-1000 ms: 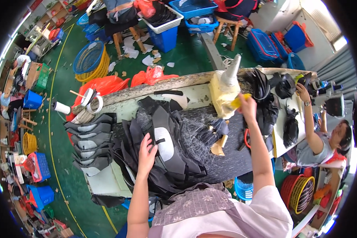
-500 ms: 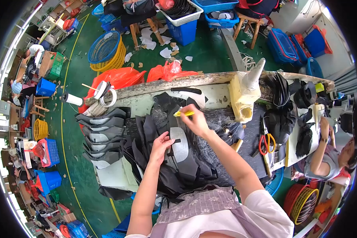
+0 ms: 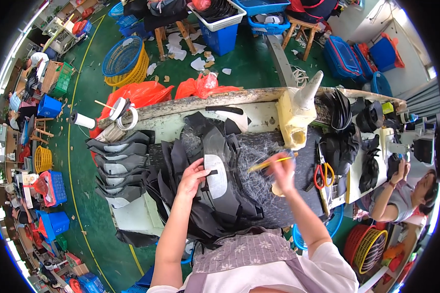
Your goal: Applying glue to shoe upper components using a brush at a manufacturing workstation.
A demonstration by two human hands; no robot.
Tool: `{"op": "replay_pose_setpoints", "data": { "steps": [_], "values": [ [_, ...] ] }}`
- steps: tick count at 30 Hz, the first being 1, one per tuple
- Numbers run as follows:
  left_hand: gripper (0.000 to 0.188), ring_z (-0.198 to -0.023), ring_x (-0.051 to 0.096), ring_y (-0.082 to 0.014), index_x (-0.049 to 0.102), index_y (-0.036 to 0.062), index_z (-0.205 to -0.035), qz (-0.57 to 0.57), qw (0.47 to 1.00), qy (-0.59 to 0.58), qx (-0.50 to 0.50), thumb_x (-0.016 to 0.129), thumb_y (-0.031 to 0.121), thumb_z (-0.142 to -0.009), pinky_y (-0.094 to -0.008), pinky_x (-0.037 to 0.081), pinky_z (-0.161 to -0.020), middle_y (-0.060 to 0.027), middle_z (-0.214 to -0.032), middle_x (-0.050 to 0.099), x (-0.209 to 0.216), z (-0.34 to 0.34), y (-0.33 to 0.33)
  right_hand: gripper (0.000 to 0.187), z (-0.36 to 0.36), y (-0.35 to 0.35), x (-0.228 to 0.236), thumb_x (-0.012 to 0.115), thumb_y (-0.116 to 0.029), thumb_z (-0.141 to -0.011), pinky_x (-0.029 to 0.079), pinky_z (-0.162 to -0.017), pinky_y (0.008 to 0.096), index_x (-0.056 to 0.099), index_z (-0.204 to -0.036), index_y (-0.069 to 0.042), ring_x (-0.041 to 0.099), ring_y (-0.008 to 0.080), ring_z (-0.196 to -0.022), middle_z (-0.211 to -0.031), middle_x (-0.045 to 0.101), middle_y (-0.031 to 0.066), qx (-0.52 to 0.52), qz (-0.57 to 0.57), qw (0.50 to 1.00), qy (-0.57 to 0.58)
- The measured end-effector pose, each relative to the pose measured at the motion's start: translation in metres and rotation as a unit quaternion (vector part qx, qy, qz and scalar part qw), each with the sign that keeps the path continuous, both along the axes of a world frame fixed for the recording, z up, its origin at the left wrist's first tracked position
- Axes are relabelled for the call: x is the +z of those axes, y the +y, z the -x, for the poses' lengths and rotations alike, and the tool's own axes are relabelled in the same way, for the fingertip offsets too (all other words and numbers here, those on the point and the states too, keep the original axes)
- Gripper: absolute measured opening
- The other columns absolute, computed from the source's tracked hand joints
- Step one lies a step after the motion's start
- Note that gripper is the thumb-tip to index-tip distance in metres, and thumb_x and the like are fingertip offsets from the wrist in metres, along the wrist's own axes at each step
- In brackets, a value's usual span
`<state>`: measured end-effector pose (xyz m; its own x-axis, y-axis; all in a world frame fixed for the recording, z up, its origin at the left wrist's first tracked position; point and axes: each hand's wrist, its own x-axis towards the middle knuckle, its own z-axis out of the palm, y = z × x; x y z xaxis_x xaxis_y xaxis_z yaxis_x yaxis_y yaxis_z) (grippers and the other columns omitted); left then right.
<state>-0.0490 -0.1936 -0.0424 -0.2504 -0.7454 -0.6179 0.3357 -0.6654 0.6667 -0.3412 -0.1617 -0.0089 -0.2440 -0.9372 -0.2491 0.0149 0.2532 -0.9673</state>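
Black cut pieces with light grey patches lie overlapped at the middle of the bench. My left hand pinches the left edge of the top black piece, beside its rounded grey patch. A small black tab crosses the patch near my fingertips. To the right, my right hand is closed round a thin yellow stick-like tool, its fingers smeared by motion. The tool slants above the dark bench top, which is covered in whitish, web-like strands. It is apart from the black pieces.
Similar pieces stand in a row at the left. A yellowish block with a cone rises at the bench's back. Orange-handled scissors lie right, near dark pieces. Another person works at the far right.
My right hand has moved right and nearer to me with the yellow tool, off the top black piece. My left hand stays at that piece's edge. The whole view has shifted slightly.
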Motion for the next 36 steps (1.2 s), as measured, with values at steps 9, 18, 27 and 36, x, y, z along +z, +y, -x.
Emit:
{"op": "replay_pose_setpoints", "data": {
  "steps": [9,18,27,36],
  "values": [
    [0.061,-0.102,0.057,-0.0181,0.038,-0.0031,-0.129,0.076,0.996,-0.026,-0.024,0.063,-0.004,-0.074,-0.0301,0.045,-0.088,-0.0103,-0.112,0.058,0.03,0.013,-0.008,0.021,0.089,-0.04,0.008,0.06,-0.024,-0.085,0.039,-0.044,0.021,0.059,-0.086,-0.003,0.047,0.0066,-0.047,-0.059,0.053,0.0016,-0.159,0.058,0.974,0.153],
    [0.06,-0.111,0.052,-0.0245,0.035,0.0076,-0.132,0.018,0.992,0.122,0.027,0.056,-0.005,-0.077,-0.0386,0.041,-0.094,-0.0129,-0.119,0.054,0.024,0.013,0.004,0.027,-0.068,-0.096,-0.026,0.058,-0.024,-0.088,0.05,-0.062,0.0229,0.053,-0.089,0.002,0.063,0.0123,-0.068,-0.077,0.064,0.0102,0.023,0.098,0.993,-0.062],
    [0.058,-0.11,0.052,-0.0243,0.036,0.0068,-0.131,0.01,0.99,0.134,0.053,0.055,-0.005,-0.078,-0.0384,0.041,-0.095,-0.0114,-0.119,0.053,0.022,0.008,0.007,0.016,-0.063,-0.022,0.012,0.058,-0.016,-0.083,0.048,-0.055,0.0263,0.05,-0.083,-0.002,0.06,0.0144,-0.062,-0.072,0.061,0.007,0.199,0.063,0.977,-0.051],
    [0.055,-0.107,0.054,-0.0236,0.04,0.0028,-0.128,0.002,0.991,0.13,0.035,0.056,-0.006,-0.077,-0.0377,0.041,-0.095,-0.0097,-0.116,0.056,0.025,0.011,0.005,0.022,-0.025,0.07,0.015,0.066,-0.011,-0.07,0.049,-0.058,0.0316,0.048,-0.081,-0.01,0.06,0.0237,-0.069,-0.084,0.06,0.0064,0.328,0.328,0.854,0.234]
  ]
}}
